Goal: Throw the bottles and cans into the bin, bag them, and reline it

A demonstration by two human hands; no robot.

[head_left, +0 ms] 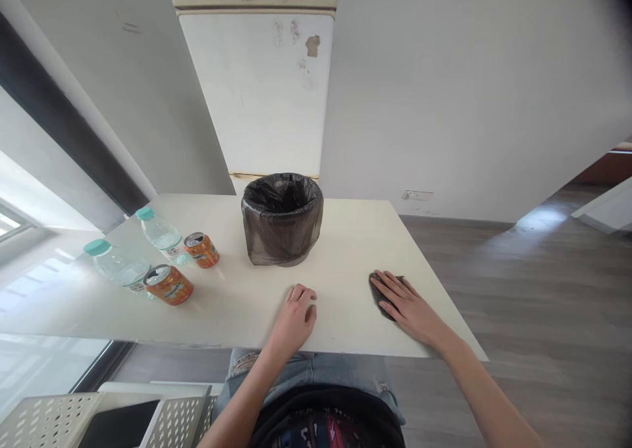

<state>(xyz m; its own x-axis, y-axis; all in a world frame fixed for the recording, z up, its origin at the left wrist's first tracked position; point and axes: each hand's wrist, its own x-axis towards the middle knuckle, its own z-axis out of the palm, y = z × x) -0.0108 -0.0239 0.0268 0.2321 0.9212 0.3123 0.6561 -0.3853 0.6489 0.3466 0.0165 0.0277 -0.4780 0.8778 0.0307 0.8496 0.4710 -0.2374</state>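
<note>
My right hand [407,303] lies flat, fingers stretched out, on a dark grey cloth [379,291] near the table's right front edge. My left hand [296,316] rests on the cream table [345,250] near the front middle, fingers loosely curled with nothing in them. A bin lined with a black bag [282,219] stands behind both hands in the middle of the table. At the left stand two orange drink cans [168,284] [202,250] and two clear water bottles with teal caps [117,263] [158,232].
A white fridge [259,85] stands against the wall behind the table. Wooden floor runs off to the right. A perforated white chair [99,421] sits at the lower left, by a window.
</note>
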